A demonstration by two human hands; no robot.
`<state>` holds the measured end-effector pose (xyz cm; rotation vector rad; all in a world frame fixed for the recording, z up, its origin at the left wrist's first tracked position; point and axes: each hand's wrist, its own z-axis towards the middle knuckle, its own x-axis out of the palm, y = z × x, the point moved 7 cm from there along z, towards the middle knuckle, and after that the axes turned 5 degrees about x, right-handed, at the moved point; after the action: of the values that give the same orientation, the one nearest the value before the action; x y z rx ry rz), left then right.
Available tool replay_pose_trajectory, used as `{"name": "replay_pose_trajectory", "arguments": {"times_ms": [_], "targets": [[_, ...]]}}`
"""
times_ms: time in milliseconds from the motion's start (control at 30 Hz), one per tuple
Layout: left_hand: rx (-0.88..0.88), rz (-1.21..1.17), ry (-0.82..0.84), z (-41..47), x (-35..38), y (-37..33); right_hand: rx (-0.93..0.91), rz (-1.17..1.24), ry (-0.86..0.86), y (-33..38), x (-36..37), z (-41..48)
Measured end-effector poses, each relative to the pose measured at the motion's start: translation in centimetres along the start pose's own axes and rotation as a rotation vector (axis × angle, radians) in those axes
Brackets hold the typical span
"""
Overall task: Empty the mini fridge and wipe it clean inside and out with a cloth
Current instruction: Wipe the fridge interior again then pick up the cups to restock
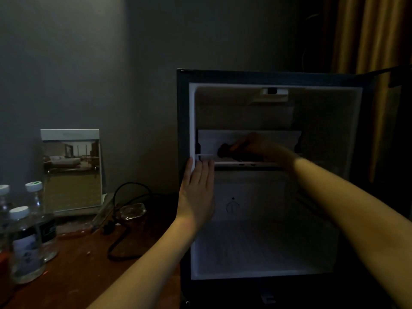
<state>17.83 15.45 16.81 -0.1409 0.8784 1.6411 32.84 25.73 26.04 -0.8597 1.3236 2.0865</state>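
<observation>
The left hand [197, 190] lay flat, fingers straight and together, pressed on the left front edge of the fridge [184, 121] at the level of the shelf [207, 141]. The right hand [256, 146] reached inside and gripped a dark cloth [225, 150], holding it against the white shelf; in the dim light the fingers were hard to make out. The fridge stood on the tabletop [78, 264] with its door [396, 130] swung open to the right, and its white compartments above and below the shelf held nothing. Left of it on the tabletop lay a black cable [123, 233], with a picture card [71, 170] standing upright behind it. Capped bottles [23, 241] stood at the far left edge. A gold curtain [367, 41] hung behind the fridge on the right.
</observation>
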Motion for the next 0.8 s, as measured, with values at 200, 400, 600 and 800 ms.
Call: {"name": "replay_pose_trajectory", "arguments": {"times_ms": [200, 400, 600, 800], "targets": [[-0.005, -0.006, 0.006, -0.2, -0.8, -0.2, 0.055, -0.046, -0.017, -0.5, 0.0, -0.5], [-0.026, -0.113, 0.059, 0.0, -1.1, -0.5, 0.057, -0.005, 0.094, -0.9, -1.3, -1.8], [-0.011, -0.375, 0.081, 1.2, -1.1, -1.8, 0.037, -0.168, -0.091, -0.5, 0.0, 0.0], [-0.003, -0.424, 0.028, 3.9, -1.6, -2.8, 0.122, -0.085, 0.005, -3.0, -4.5, -3.2]]}}
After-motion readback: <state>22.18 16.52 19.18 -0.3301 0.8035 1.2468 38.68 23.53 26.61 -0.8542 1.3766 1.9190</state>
